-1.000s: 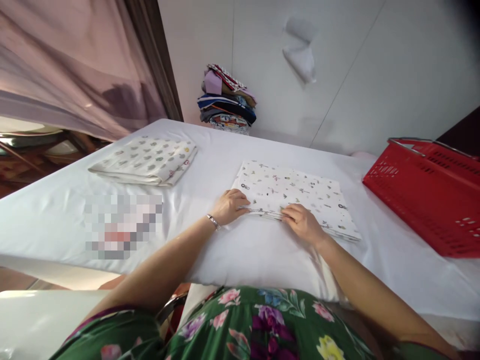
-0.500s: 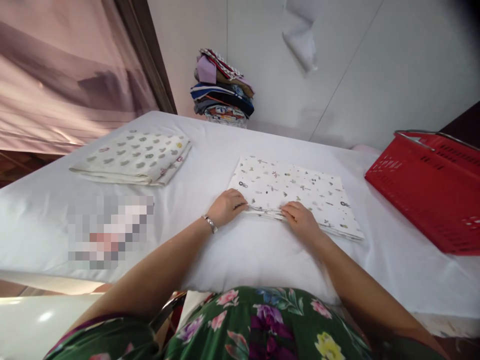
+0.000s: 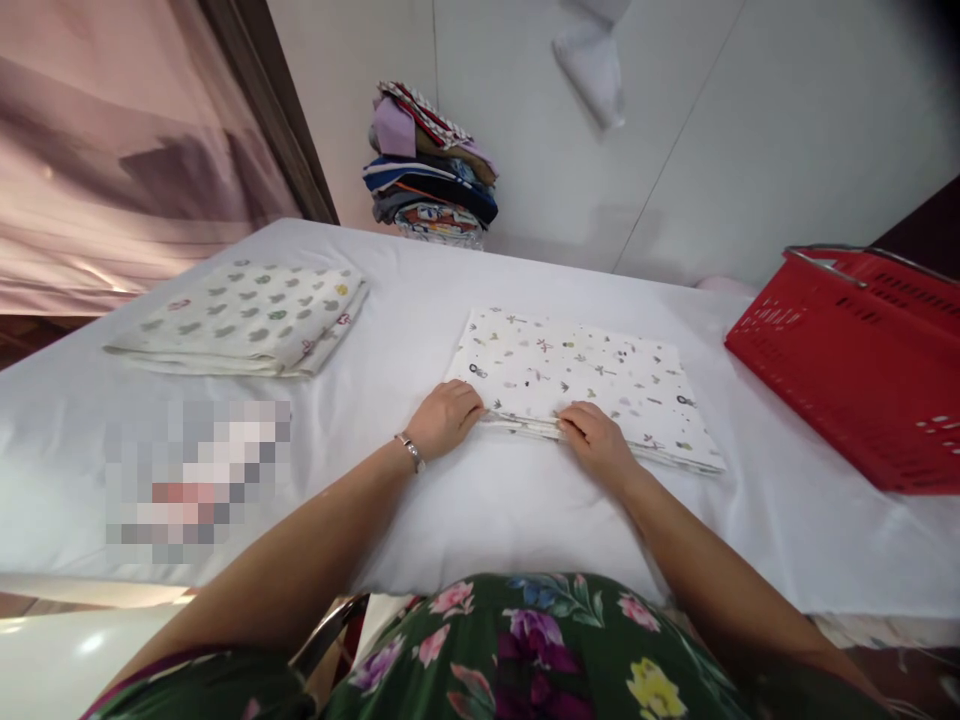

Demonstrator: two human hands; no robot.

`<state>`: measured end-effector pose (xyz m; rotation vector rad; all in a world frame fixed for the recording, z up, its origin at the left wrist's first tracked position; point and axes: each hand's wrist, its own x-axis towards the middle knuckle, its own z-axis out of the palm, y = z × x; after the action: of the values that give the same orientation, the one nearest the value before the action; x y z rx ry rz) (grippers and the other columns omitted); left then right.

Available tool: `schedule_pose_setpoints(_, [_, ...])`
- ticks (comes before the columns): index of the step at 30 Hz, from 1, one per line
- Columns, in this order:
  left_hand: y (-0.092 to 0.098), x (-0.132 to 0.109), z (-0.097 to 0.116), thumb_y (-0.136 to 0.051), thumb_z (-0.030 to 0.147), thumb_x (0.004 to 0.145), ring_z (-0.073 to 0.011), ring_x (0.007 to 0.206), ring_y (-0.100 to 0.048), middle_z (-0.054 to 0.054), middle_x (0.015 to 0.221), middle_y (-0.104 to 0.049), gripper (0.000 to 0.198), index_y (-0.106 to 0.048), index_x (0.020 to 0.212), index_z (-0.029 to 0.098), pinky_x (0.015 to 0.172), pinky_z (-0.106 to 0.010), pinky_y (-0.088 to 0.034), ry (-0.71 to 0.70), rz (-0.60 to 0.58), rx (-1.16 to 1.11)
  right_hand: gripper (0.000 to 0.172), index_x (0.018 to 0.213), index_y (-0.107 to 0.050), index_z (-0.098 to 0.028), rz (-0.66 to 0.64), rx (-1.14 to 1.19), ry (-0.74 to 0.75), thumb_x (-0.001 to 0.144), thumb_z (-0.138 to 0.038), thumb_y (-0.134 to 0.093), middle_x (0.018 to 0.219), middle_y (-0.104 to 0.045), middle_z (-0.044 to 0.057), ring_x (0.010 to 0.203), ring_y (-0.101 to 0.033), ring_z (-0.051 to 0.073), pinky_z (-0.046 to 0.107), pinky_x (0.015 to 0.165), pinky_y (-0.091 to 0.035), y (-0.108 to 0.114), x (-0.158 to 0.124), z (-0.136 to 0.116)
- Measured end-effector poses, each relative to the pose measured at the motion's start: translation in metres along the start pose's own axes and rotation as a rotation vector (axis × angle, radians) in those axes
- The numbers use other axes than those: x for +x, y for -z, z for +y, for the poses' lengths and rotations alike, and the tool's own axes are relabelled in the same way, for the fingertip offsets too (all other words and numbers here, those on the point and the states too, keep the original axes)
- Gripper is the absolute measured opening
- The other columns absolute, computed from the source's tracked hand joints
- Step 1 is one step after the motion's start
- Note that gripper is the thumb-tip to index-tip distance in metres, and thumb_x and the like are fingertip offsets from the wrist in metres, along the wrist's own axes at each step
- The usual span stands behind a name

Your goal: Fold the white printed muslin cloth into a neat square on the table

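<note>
Head view, and look at this: the left hand (image 3: 448,415) is closed on the near edge of a folded white printed cotton-looking cloth (image 3: 577,370), close to its left corner, while the right hand (image 3: 598,437) pinches that same edge around its middle. The cloth lies flat on the white-covered table (image 3: 495,520), with a red plastic basket (image 3: 840,370) to its right and a grey-patterned folded cloth (image 3: 255,310) well apart on the left.

Now, the handling! Those thin layers at the near edge suggest something light and limp, nothing fragile, probably not very slippery. The risk is catching only 1 layer and letting the others skew. Best grip, by my reckoning: all layers at once, at the 2 near corners, hands wide so the middle doesn't sag.
</note>
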<state>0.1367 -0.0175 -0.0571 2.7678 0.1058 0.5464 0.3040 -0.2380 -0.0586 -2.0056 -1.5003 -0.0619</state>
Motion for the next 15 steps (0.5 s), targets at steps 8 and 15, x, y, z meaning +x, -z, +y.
schedule_pose_setpoints(8, [0.0001, 0.0017, 0.003, -0.037, 0.028, 0.089, -0.0189, 0.079, -0.05, -0.005, 0.078, -0.059, 0.025, -0.056, 0.077, 0.019, 0.074, -0.035, -0.041, 0.059, 0.021, -0.047, 0.026, 0.083, -0.061, -0.022, 0.06, -0.023, 0.084, 0.084, -0.011, -0.037, 0.098, -0.058, 0.006, 0.093, -0.053, 0.019, 0.035, 0.079, -0.046, -0.0032, -0.0027, 0.0045])
schedule_pose_setpoints(15, [0.0008, 0.0022, 0.0015, -0.038, 0.028, 0.088, -0.0185, 0.08, -0.052, -0.004, 0.078, -0.06, 0.023, -0.055, 0.075, 0.019, 0.075, -0.034, -0.041, 0.072, 0.032, -0.083, 0.022, 0.091, -0.064, -0.021, 0.033, -0.084, 0.105, 0.085, -0.016, -0.044, 0.099, -0.058, 0.008, 0.094, -0.052, 0.021, 0.039, 0.081, -0.045, -0.0005, -0.0007, 0.0001])
